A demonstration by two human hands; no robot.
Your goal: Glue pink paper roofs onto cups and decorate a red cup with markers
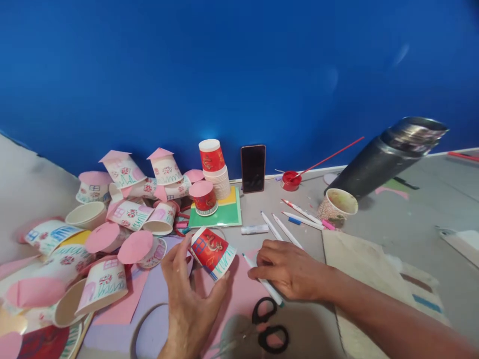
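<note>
My left hand (194, 294) grips a red paper cup (212, 250) between thumb and fingers, tilted over the table. The cup has a gold pattern, a blue window drawing and green strokes along its white rim. My right hand (290, 269) is closed with curled fingers over a white marker (270, 289) with teal ends, low over the pink paper (243, 294). Part of the marker is hidden under the fingers. Black-handled scissors (274, 331) lie just below it, their blades in shadow.
Decorated paper cups (112, 279) with pink tops crowd the left. Stacked cups (217, 182) stand by a green booklet (228, 214). Behind are a phone (253, 169), red paint pot (291, 182) and dark flask (377, 162). Markers (288, 232), a stained cup (337, 207) and beige cloth (362, 279) lie right.
</note>
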